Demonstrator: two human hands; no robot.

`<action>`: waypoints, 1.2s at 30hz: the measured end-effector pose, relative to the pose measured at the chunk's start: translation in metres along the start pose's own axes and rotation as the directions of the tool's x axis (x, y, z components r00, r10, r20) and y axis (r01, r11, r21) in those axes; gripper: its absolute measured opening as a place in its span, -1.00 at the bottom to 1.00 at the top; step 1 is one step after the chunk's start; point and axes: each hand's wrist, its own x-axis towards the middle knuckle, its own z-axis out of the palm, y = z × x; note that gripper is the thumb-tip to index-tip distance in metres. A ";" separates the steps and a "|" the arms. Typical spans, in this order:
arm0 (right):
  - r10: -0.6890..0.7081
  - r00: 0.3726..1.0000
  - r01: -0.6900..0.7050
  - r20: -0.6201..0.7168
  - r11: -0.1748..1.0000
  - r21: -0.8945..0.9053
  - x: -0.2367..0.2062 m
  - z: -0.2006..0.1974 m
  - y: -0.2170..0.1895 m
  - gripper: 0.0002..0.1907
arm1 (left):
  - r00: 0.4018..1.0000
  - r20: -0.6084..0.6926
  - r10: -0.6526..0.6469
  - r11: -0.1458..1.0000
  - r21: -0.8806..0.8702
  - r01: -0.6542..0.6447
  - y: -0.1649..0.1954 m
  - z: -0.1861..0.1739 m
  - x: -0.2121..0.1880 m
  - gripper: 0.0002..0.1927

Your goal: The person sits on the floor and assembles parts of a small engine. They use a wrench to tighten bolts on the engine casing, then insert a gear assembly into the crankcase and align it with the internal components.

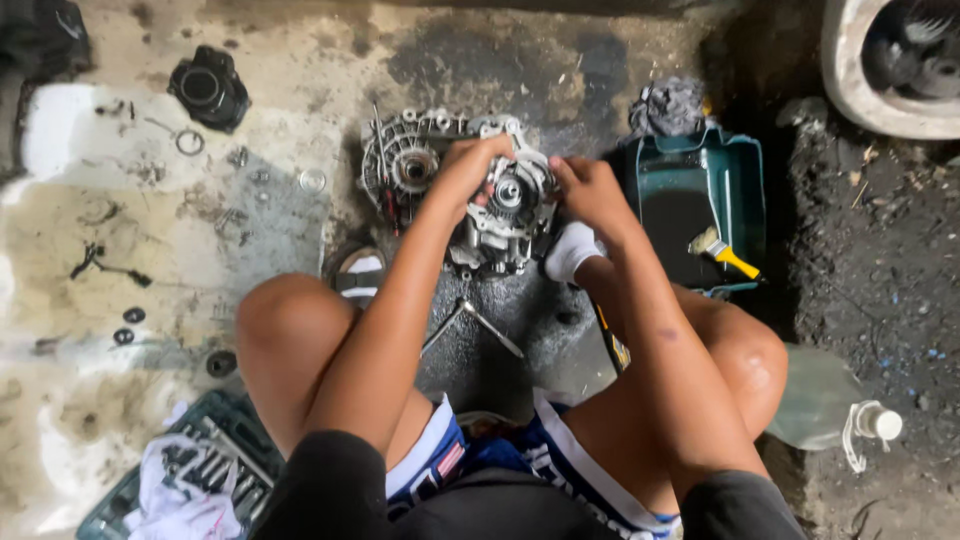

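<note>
A: What's close in?
B: A socket set [215, 455] under a white rag [180, 495] by the left knee.
A: And the hands?
B: Both arms reach forward. The left hand [462, 168] and right hand [585, 190] curl around a greasy metal gear housing [505, 205] on the concrete floor [130, 330]. A green tray [700, 190] with a brush [725, 255] sits right of it.

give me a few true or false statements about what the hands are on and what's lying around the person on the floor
1. Both hands, the left hand and the right hand, rest on the grey cast-metal gear housing. True.
2. A yellow-handled paintbrush lies in the dark green plastic tray. True.
3. The paintbrush is held in the right hand. False: it lies in the tray, apart from both hands.
4. The socket set case with a white rag sits beside the person's right knee. False: it is by the left knee.
5. A black round part lies on the floor to the left of the housing. True.
</note>
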 end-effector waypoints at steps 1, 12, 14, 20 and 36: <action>0.003 1.000 -0.003 0.006 0.999 0.043 -0.002 0.000 0.000 -0.63 | 1.000 0.002 -0.006 1.000 -0.011 0.006 -0.001 0.000 -0.003 -0.76; -0.173 0.982 0.182 0.070 0.972 -0.147 -0.009 0.013 0.003 -0.74 | 0.999 -0.040 -0.014 1.000 0.009 0.014 -0.013 -0.009 -0.020 -0.75; -0.170 0.984 0.176 0.063 0.976 -0.126 -0.007 0.013 0.003 -0.76 | 0.999 -0.044 -0.027 0.999 0.019 0.028 -0.016 -0.010 -0.023 -0.76; -0.088 0.995 0.063 -0.043 0.911 -0.407 -0.010 0.009 0.000 -0.76 | 0.998 -0.030 -0.046 0.998 0.036 0.047 -0.021 -0.012 -0.026 -0.74; -0.640 0.762 0.627 0.100 0.690 -0.362 -0.123 -0.013 -0.117 -0.76 | 0.862 0.504 0.047 0.873 -0.441 0.210 0.019 -0.002 -0.105 -0.44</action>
